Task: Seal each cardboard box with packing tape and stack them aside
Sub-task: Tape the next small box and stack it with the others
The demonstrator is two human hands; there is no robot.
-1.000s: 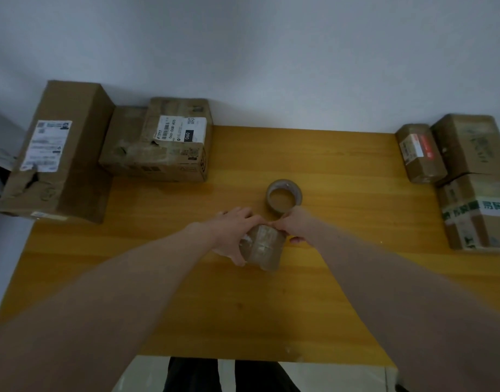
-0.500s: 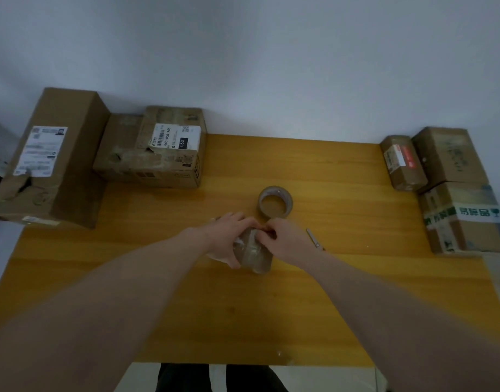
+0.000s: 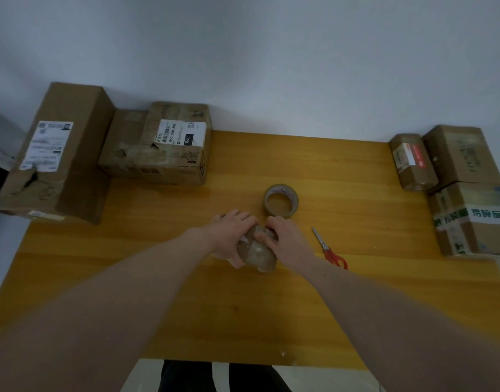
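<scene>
Hands: my left hand [image 3: 229, 236] grips the tape roll [image 3: 257, 251], right hand [image 3: 282, 239] pinches its top; I judge the tape end may tear, scissors [image 3: 329, 250] idle at three o'clock.

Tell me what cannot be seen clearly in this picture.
- Head view: the free end of the tape roll in hand is covered by the right hand and left hand.
- Label text on the tall box is too small to read.
- The green-taped box is cut off by the right edge.
</scene>
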